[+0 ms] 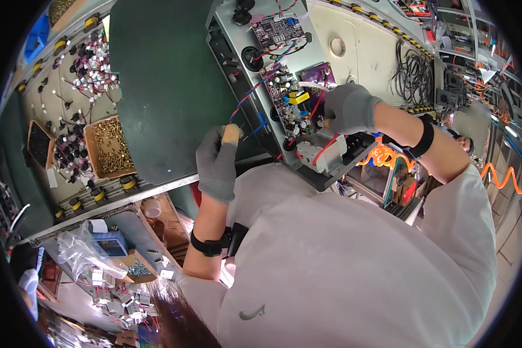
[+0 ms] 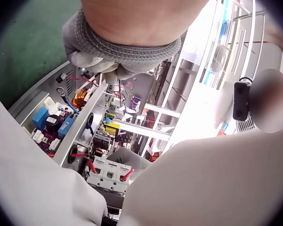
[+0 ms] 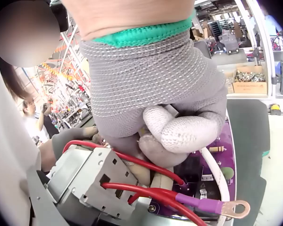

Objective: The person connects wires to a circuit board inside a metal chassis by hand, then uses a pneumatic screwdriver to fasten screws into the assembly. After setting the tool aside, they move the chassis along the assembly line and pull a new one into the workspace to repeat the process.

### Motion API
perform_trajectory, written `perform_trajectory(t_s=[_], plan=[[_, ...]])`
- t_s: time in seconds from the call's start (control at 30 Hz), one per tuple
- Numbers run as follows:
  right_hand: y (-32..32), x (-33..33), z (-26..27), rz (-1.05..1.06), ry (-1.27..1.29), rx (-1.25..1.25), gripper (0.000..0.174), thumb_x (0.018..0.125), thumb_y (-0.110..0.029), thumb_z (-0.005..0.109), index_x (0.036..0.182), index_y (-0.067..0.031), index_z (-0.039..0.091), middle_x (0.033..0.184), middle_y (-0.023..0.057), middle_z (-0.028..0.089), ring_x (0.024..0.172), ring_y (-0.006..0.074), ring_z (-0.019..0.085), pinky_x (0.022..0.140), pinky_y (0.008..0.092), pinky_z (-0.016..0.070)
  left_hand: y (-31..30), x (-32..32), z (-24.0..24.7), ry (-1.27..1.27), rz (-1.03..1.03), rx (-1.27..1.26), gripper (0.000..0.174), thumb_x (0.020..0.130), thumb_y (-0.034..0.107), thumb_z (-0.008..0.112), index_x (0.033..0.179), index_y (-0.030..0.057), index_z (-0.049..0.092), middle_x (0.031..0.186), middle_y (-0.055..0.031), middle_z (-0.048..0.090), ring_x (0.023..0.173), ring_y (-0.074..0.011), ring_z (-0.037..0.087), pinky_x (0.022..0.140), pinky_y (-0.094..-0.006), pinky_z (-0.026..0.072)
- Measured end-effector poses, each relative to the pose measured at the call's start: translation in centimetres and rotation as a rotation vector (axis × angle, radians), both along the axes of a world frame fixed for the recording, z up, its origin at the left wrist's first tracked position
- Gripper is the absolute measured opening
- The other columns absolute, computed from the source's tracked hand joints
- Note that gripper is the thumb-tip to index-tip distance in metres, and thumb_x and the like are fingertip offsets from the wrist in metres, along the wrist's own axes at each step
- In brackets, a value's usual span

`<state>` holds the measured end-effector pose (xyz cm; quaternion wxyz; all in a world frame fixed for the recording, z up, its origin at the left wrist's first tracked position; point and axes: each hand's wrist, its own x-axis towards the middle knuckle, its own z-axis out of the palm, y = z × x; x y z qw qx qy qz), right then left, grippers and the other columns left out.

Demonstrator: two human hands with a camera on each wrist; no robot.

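Observation:
My gloved left hand [image 1: 217,162] pinches a twisted red and blue wire [image 1: 238,105] at the near side of a metal equipment chassis [image 1: 223,49]. In the left wrist view that hand's fingers are curled above the chassis wall. Bent over the inside of the chassis, my gloved right hand [image 1: 351,110] has its fingertips low beside a populated circuit board [image 1: 284,95] and a grey block with red wires [image 1: 322,152]. In the right wrist view its fingers are curled over a purple board [image 3: 226,155]; I cannot tell what they grip. A red cable with a ring lug [image 3: 236,208] lies in front.
A green mat [image 1: 162,87] covers the bench left of the chassis. Beyond it are a box of brass fittings [image 1: 113,145] and heaps of small wired connectors [image 1: 93,66]. A tape roll [image 1: 337,47] and coiled black cables [image 1: 414,75] lie on the far right.

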<state>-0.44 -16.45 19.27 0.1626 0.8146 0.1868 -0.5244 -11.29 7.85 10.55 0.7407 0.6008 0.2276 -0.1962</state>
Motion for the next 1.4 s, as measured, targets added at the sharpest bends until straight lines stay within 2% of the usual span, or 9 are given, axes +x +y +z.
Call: perform_trajectory(t_s=[0.43, 0.47, 0.5, 0.87, 0.97, 1.03, 1.13, 1.2, 1.4], plan=[[-0.4, -0.2, -0.5, -0.131, 0.021, 0.051, 0.023, 0.075, -0.031, 0.060, 0.076, -0.0106, 0.070, 0.068, 0.0119, 0.064, 0.067, 0.0301, 0.062, 0.063, 0.0381, 0.0488, 0.4, 0.2, -0.7, 0.032, 0.006, -0.048, 0.022, 0.088, 0.019, 0.054, 0.088, -0.0015, 0.062, 0.067, 0.0025, 0.051, 0.061, -0.0042, 0.041, 0.055, -0.0204, 0.0338], [-0.5, 0.2, -0.6, -0.125, 0.024, 0.050, 0.023, 0.075, -0.031, 0.060, 0.076, -0.0106, 0.070, 0.068, 0.0119, 0.064, 0.067, 0.0301, 0.062, 0.063, 0.0381, 0.0488, 0.2, 0.0, -1.0, 0.010, 0.020, -0.054, 0.020, 0.087, 0.017, 0.052, 0.090, -0.0007, 0.062, 0.062, 0.0046, 0.045, 0.054, -0.0026, 0.037, 0.049, -0.0195, 0.0280], [-0.5, 0.6, -0.7, -0.103, 0.082, 0.049, 0.023, 0.074, -0.031, 0.060, 0.076, -0.0097, 0.070, 0.068, 0.0122, 0.064, 0.067, 0.0302, 0.062, 0.064, 0.0377, 0.0487, 0.2, -0.1, -1.1, -0.012, 0.033, -0.059, 0.019, 0.087, 0.015, 0.050, 0.091, 0.0001, 0.062, 0.057, 0.0066, 0.040, 0.047, -0.0011, 0.032, 0.043, -0.0186, 0.0221], [2.5, 0.4, 0.2, 0.147, 0.043, -0.144, 0.016, 0.067, -0.019, 0.062, 0.078, -0.0105, 0.071, 0.073, 0.0123, 0.065, 0.071, 0.0267, 0.065, 0.063, 0.0391, 0.0514, 1.6, -0.8, -1.3, 0.015, 0.047, -0.028, 0.021, 0.084, 0.012, 0.048, 0.094, -0.0008, 0.061, 0.059, 0.0051, 0.041, 0.047, -0.0012, 0.035, 0.042, -0.0178, 0.0254], [2.5, -0.1, 0.6, 0.349, -0.128, -0.121, 0.014, 0.069, -0.019, 0.061, 0.077, -0.0100, 0.068, 0.070, 0.0100, 0.063, 0.069, 0.0266, 0.064, 0.059, 0.0398, 0.0502, 1.4, -0.8, -1.4, 0.037, 0.073, -0.056, 0.020, 0.086, 0.015, 0.050, 0.092, 0.0000, 0.062, 0.060, 0.0049, 0.043, 0.051, -0.0023, 0.036, 0.046, -0.0192, 0.0279], [1.4, -0.2, 0.4, 0.410, -0.197, 0.105, 0.012, 0.068, -0.020, 0.061, 0.074, -0.0098, 0.065, 0.066, 0.0070, 0.061, 0.065, 0.0264, 0.063, 0.055, 0.0401, 0.0478, 1.3, -0.8, -1.4, 0.067, 0.089, -0.078, 0.019, 0.087, 0.017, 0.053, 0.088, 0.0011, 0.063, 0.061, 0.0050, 0.043, 0.056, -0.0032, 0.037, 0.050, -0.0207, 0.0299], [-0.1, 0.3, -0.3, 0.479, -0.177, 0.305, 0.012, 0.067, -0.021, 0.061, 0.072, -0.0103, 0.063, 0.064, 0.0064, 0.060, 0.064, 0.0267, 0.062, 0.053, 0.0402, 0.0458, 1.2, -0.8, -1.5, 0.031, 0.106, -0.083, 0.022, 0.084, 0.012, 0.049, 0.097, -0.0019, 0.060, 0.060, 0.0041, 0.043, 0.047, -0.0014, 0.036, 0.042, -0.0175, 0.0252], [-0.4, 0.4, -1.1, 0.501, -0.154, 0.337, 0.012, 0.067, -0.021, 0.061, 0.072, -0.0107, 0.063, 0.065, 0.0064, 0.060, 0.064, 0.0267, 0.062, 0.054, 0.0401, 0.0458, 1.3, -0.9, -1.5, 0.046, 0.119, -0.078, 0.018, 0.087, 0.017, 0.054, 0.088, 0.0013, 0.063, 0.062, 0.0052, 0.044, 0.056, -0.0025, 0.036, 0.050, -0.0204, 0.0289], [1.3, 0.8, -0.8, 0.525, -0.070, 0.222, 0.011, 0.067, -0.020, 0.062, 0.074, -0.0124, 0.064, 0.072, 0.0070, 0.061, 0.069, 0.0266, 0.062, 0.056, 0.0400, 0.0465, 1.3, -0.8, -0.6, 0.127, 0.115, -0.123, 0.018, 0.087, 0.016, 0.054, 0.087, 0.0008, 0.063, 0.061, 0.0063, 0.041, 0.055, -0.0022, 0.033, 0.049, -0.0205, 0.0264]])
